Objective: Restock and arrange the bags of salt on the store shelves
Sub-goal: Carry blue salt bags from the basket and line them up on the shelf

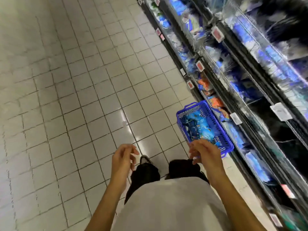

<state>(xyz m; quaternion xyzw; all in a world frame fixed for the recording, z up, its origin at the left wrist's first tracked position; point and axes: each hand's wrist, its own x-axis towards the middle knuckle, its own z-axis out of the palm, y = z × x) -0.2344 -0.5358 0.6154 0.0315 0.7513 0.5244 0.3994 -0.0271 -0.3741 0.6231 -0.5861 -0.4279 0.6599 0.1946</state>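
1 blue basket point(204, 126) w/ bags point(198, 129), frame mid-right, count unclear. 2 hands, left point(122, 158) & right point(204, 151), both loosely curled, holding nothing.

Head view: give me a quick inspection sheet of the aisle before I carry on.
Surface: tiled floor, pale, with glare.
Job's things: blue basket on the floor by the shelves, holding blue bags; shelves stocked with blue packs, some orange ones, blurred.
Clutter: nothing seen.
Hands: left hand and right hand both empty, fingers loosely curled, above the floor near the basket.
Cables: nothing seen.
Surroundings: price tags along shelf edges.
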